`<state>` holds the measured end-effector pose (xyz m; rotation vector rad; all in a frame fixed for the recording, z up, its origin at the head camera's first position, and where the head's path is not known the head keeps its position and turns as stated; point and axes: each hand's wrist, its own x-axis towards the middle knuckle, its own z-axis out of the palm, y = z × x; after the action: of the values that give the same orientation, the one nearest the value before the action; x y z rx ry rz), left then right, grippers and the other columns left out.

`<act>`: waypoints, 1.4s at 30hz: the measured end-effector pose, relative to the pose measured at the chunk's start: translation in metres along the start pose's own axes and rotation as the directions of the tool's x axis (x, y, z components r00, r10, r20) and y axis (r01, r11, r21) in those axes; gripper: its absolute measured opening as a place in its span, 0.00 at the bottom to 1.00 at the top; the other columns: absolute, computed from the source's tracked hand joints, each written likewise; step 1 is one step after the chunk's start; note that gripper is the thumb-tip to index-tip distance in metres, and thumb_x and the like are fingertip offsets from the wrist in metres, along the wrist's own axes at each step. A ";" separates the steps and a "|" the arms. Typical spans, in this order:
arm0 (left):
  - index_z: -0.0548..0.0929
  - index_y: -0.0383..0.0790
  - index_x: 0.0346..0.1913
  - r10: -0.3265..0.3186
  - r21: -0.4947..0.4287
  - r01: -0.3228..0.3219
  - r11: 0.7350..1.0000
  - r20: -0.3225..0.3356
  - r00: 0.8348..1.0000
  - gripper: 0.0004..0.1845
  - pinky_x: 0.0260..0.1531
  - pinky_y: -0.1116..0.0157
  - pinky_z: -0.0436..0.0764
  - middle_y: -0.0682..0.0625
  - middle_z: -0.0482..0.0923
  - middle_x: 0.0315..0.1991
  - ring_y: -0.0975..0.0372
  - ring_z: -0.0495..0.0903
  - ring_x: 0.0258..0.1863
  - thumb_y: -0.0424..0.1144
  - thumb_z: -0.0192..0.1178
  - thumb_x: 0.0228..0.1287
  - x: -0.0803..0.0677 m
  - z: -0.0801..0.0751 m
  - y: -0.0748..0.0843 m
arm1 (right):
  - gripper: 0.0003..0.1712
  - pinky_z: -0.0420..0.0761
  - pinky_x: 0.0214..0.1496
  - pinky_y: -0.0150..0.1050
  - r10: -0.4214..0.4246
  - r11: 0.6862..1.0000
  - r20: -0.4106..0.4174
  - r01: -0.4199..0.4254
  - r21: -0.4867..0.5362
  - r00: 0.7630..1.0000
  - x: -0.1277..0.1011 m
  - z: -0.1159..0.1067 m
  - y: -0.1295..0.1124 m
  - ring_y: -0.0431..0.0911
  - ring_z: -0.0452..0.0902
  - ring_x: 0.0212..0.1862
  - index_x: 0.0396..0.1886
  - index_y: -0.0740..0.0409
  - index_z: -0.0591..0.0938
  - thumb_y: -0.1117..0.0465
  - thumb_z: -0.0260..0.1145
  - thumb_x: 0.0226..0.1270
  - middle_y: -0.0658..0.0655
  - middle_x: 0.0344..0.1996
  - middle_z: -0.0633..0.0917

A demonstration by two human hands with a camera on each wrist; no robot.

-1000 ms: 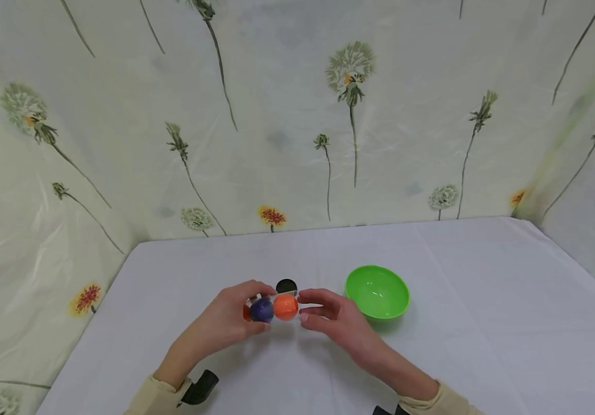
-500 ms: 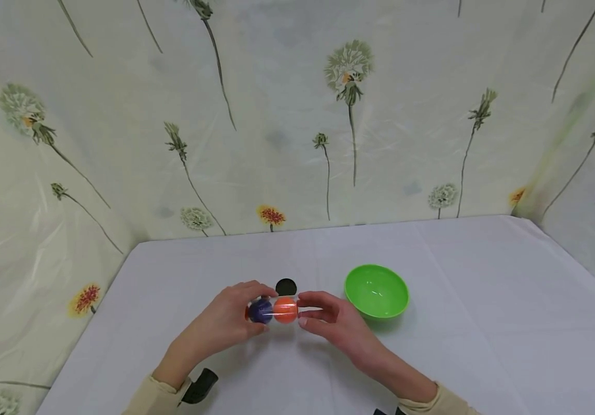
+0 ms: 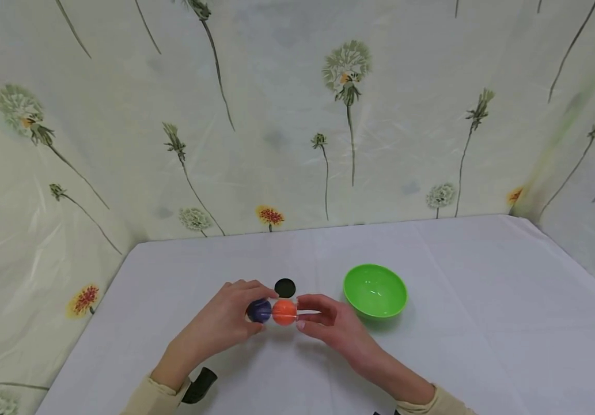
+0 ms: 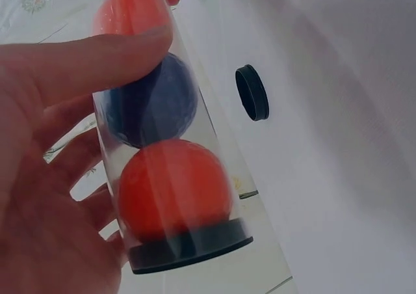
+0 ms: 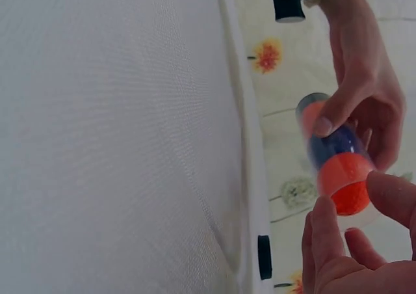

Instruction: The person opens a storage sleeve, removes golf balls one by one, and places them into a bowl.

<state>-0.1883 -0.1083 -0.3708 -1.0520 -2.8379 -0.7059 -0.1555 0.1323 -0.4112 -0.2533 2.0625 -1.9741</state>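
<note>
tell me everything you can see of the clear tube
The clear tube looks like plastic. A dark cap closes one end; the other looks open. Inside, two orange balls flank a dark blue ball. The left hand grips it roughly level above the white table; the right hand is at the uncapped end, contact unclear.

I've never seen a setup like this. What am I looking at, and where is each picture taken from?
There is no machine at work: these are a person's bare hands. The wide picture comes from a head camera; the two closer ones come from cameras on each wrist. The left hand grips a clear tube holding two orange balls with a blue ball between, and a black end cap. The right hand is at the other end; whether it grips is unclear. A green bowl and loose black cap lie on the white-covered table.
</note>
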 end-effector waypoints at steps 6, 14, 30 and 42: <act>0.83 0.49 0.52 0.020 0.031 -0.020 0.999 -0.011 1.000 0.25 0.52 0.54 0.72 0.58 0.80 0.47 0.62 0.75 0.48 0.32 0.75 0.48 -0.001 -0.002 0.002 | 0.31 0.78 0.56 0.41 -0.022 0.999 0.007 0.022 0.029 1.000 0.001 0.001 0.003 0.51 0.79 0.56 0.65 0.62 0.74 0.59 0.72 0.63 0.59 0.60 0.78; 0.84 0.49 0.52 0.006 0.046 -0.006 0.999 -0.006 1.000 0.25 0.51 0.54 0.72 0.58 0.80 0.46 0.63 0.75 0.44 0.32 0.76 0.48 -0.002 -0.003 0.004 | 0.29 0.79 0.53 0.40 -0.022 0.999 0.000 0.022 0.037 1.000 0.000 0.003 0.005 0.50 0.81 0.54 0.63 0.57 0.77 0.58 0.72 0.63 0.57 0.59 0.79; 0.83 0.50 0.53 -0.021 0.012 0.021 1.000 -0.012 1.000 0.24 0.55 0.48 0.71 0.58 0.80 0.48 0.62 0.75 0.49 0.33 0.75 0.50 -0.002 0.001 0.002 | 0.29 0.79 0.53 0.42 -0.011 0.999 -0.034 0.012 0.040 0.999 -0.002 0.004 0.003 0.50 0.80 0.55 0.63 0.54 0.77 0.56 0.72 0.63 0.55 0.59 0.79; 0.82 0.50 0.53 -0.034 -0.020 0.034 0.999 -0.008 0.999 0.24 0.53 0.52 0.71 0.58 0.79 0.48 0.60 0.75 0.47 0.32 0.74 0.51 -0.002 0.002 0.000 | 0.31 0.79 0.55 0.41 0.033 0.996 -0.048 -0.029 0.084 0.998 -0.003 0.001 0.000 0.52 0.79 0.57 0.65 0.58 0.75 0.57 0.72 0.63 0.60 0.62 0.75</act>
<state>-0.1868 -0.1087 -0.3735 -1.0033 -2.8538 -0.7409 -0.1525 0.1325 -0.4110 -0.1560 1.9957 -2.0615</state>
